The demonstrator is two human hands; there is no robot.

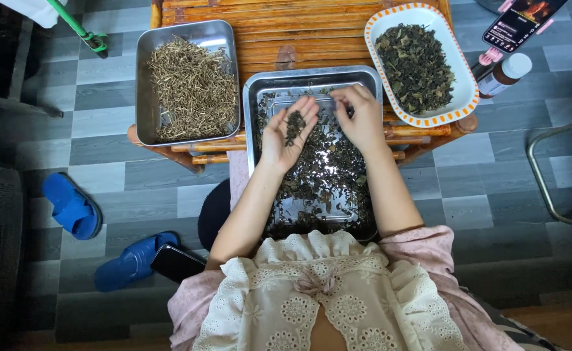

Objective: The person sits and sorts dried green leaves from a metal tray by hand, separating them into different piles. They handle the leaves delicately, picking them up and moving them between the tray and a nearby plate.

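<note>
— Three containers were out, weren't they? What was biggest?

— Biggest was the slatted bamboo low table [312, 32]. On it sat a square steel tray of pale dry stems [187, 81] at the left and an oval white dish with an orange-striped rim [466, 97], full of dark leaves, at the right. Between them a rectangular steel tray of dark dried leaves [312, 156] overhung the table's near edge, toward the person's lap.

— And the hands?

— The left hand [287, 133] lay palm up, fingers loosely spread, cupping a small clump of dark leaves [294, 125] above the middle tray. The right hand [363, 117] hovered just beside it, fingers bent down at the tray's far end; whether it pinched anything, I couldn't tell.

— Room around them?

— Grey tiled floor [507, 195] lay open on both sides.
</note>
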